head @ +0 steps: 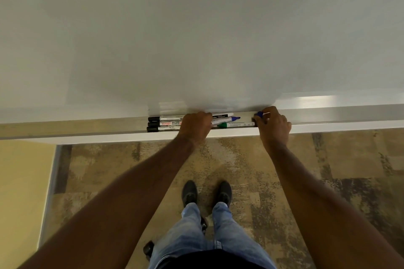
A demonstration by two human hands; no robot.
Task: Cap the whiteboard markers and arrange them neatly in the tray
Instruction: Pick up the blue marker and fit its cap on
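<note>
Pinched in the right hand [273, 124], a blue cap [260, 114] sits mid-frame at the tray [328, 125]; the left hand [195, 125] presses flat, covering white markers [166, 123] with black caps, blocking their middles.

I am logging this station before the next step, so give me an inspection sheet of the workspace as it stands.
Surface: whiteboard tray, a long ledge under the whiteboard.
Job's things: three black-capped markers side by side at left; a blue-capped marker and a green-capped marker at centre; a small blue piece, probably a cap, at the right hand's fingers.
Clutter: nothing seen.
Grippers: left hand lies over the markers; right hand pinches the blue piece.
Cables: nothing seen.
Surroundings: patterned carpet, yellow wall at left, a dark caster near the feet.
</note>
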